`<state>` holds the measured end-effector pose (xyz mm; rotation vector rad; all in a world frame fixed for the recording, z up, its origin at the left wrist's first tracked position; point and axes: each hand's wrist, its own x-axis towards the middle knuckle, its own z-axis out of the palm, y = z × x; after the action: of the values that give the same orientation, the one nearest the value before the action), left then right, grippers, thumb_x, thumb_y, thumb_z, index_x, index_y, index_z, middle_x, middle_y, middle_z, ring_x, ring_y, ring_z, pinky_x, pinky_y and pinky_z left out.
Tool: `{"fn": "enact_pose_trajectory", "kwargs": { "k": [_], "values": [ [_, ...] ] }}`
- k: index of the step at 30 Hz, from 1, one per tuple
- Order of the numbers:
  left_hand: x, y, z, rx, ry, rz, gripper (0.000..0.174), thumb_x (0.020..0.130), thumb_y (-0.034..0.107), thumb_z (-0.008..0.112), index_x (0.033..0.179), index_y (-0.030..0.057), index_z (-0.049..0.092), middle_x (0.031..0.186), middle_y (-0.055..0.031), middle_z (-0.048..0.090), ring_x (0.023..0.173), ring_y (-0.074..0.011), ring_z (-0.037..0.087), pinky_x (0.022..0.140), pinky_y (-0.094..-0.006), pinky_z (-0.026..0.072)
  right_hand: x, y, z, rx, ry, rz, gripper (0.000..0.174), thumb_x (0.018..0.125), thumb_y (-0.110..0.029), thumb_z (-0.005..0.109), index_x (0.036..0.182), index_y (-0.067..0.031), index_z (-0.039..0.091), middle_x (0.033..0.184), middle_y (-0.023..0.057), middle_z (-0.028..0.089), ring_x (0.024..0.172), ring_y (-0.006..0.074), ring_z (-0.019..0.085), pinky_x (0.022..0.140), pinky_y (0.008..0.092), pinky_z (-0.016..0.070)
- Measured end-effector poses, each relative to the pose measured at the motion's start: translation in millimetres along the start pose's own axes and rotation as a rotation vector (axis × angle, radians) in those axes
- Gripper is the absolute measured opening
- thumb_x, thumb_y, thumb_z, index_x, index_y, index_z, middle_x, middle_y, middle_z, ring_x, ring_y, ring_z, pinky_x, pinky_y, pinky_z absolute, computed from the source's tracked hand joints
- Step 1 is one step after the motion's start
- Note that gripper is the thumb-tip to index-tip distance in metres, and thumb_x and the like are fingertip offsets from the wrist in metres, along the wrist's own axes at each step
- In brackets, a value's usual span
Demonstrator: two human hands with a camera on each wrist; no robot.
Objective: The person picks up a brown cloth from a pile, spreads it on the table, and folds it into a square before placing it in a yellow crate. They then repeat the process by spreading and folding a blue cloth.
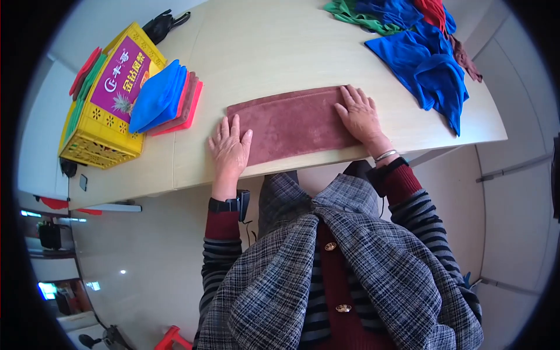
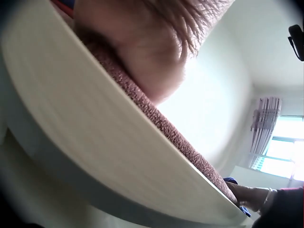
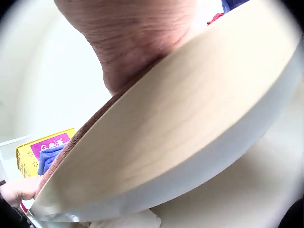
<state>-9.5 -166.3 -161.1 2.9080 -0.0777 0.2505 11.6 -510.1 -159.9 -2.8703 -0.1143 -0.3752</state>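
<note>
A reddish-brown towel (image 1: pixel 296 123), folded into a long rectangle, lies flat near the table's front edge. On its left end rests my left hand (image 1: pixel 230 150), fingers straight and a little spread, thumb over the cloth. My right hand (image 1: pixel 360 116) lies flat across the right end, fingertips close to the far corner. In the left wrist view, the heel of the left hand (image 2: pixel 142 57) presses onto the towel's thick edge (image 2: pixel 175 135). The right wrist view has the right hand (image 3: pixel 137 42) down on the cloth, its fingers hidden.
Folded blue, brown and red cloths (image 1: pixel 156 96) lean against a yellow crate (image 1: pixel 102 134) on the left, which holds more folded cloths. Crumpled blue, green and red cloths (image 1: pixel 423 64) lie at the table's right. A black item (image 1: pixel 163 26) sits behind the crate.
</note>
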Motion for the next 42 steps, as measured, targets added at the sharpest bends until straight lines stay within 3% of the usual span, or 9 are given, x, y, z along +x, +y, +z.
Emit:
{"fn": "enact_pose_trajectory", "kwargs": {
  "k": [4,10,18,25,30,32,34,37,42],
  "values": [
    [1.3,12.8,-7.3,0.175,0.084,-0.007,0.064,0.101,0.047,0.046,0.154,0.0121,0.038,0.162,-0.015,0.031,0.15,-0.0361,0.025,0.121,-0.0587,0.0166,9.5,0.9,-7.8,-0.285,-0.024,0.104,0.061,0.103,-0.048,0.042,0.151,-0.0098,0.041,0.159,0.0124,0.037,0.148,0.0346,0.03,0.121,0.0514,0.0208],
    [28.3,49.1,14.0,0.009,0.116,0.402,0.058,0.102,0.044,0.046,0.149,0.0102,0.046,0.159,-0.0143,0.035,0.15,-0.0337,0.027,0.119,-0.0614,0.0165,12.6,-102.5,15.5,-0.011,-0.062,-0.348,0.057,0.102,-0.045,0.046,0.149,-0.0135,0.045,0.157,0.0109,0.04,0.146,0.0345,0.033,0.118,0.0529,0.0268],
    [23.6,20.1,13.7,0.022,0.046,0.16,0.063,0.102,0.05,0.044,0.154,0.0156,0.037,0.159,-0.0136,0.036,0.148,-0.0333,0.029,0.12,-0.0578,0.0179,21.7,-40.9,15.3,-0.067,-0.026,-0.214,0.057,0.102,-0.047,0.045,0.15,-0.0158,0.044,0.156,0.0104,0.042,0.146,0.033,0.033,0.12,0.052,0.0239],
    [8.1,-17.0,17.6,0.048,0.127,-0.169,0.069,0.1,0.05,0.049,0.151,0.0054,0.04,0.156,-0.0197,0.038,0.147,-0.04,0.03,0.118,-0.061,0.0213,1.2,11.9,7.2,-0.081,0.015,0.026,0.056,0.104,-0.046,0.04,0.151,-0.0159,0.044,0.158,0.0113,0.037,0.148,0.0332,0.03,0.12,0.0529,0.0225],
    [2.8,-8.1,2.6,0.059,0.133,-0.161,0.067,0.101,0.047,0.05,0.15,0.0026,0.04,0.155,-0.02,0.039,0.145,-0.0398,0.032,0.118,-0.0602,0.0228,-6.1,28.8,-9.6,-0.198,-0.038,0.175,0.058,0.102,-0.046,0.042,0.151,-0.0143,0.043,0.159,0.0149,0.036,0.148,0.0389,0.028,0.12,0.055,0.0222],
    [3.7,16.0,-6.5,0.09,0.24,0.02,0.064,0.101,0.044,0.05,0.149,0.0028,0.041,0.155,-0.0205,0.039,0.145,-0.0386,0.033,0.118,-0.0589,0.0242,-4.9,9.5,-5.5,-0.258,0.202,-0.023,0.057,0.102,-0.043,0.045,0.15,-0.012,0.044,0.158,0.0166,0.037,0.147,0.0394,0.03,0.119,0.057,0.0237],
    [-4.9,37.4,1.0,0.103,0.272,0.118,0.063,0.101,0.043,0.05,0.149,0.0029,0.041,0.155,-0.0207,0.039,0.145,-0.0381,0.033,0.117,-0.0583,0.0248,-1.2,-66.6,-60.1,-0.197,-0.213,-0.209,0.054,0.102,-0.038,0.048,0.148,-0.012,0.046,0.156,0.0159,0.04,0.147,0.0333,0.032,0.119,0.0529,0.0258],
    [-0.8,63.5,22.4,0.087,0.078,0.38,0.06,0.102,0.04,0.049,0.15,0.0057,0.041,0.158,-0.0183,0.035,0.147,-0.0345,0.031,0.119,-0.0566,0.0229,-10.2,-105.2,-9.1,0.047,-0.072,-0.318,0.055,0.102,-0.041,0.047,0.148,-0.0122,0.046,0.156,0.0142,0.041,0.148,0.0328,0.031,0.12,0.0513,0.025],
    [-18.0,54.7,0.7,0.038,-0.12,0.257,0.06,0.104,0.042,0.041,0.155,0.0102,0.034,0.164,-0.0122,0.027,0.152,-0.03,0.022,0.123,-0.0509,0.0158,-18.6,-80.1,12.6,0.021,-0.049,-0.314,0.058,0.102,-0.044,0.044,0.15,-0.0123,0.044,0.157,0.0116,0.04,0.149,0.0326,0.029,0.121,0.0511,0.0224]
  ]
}}
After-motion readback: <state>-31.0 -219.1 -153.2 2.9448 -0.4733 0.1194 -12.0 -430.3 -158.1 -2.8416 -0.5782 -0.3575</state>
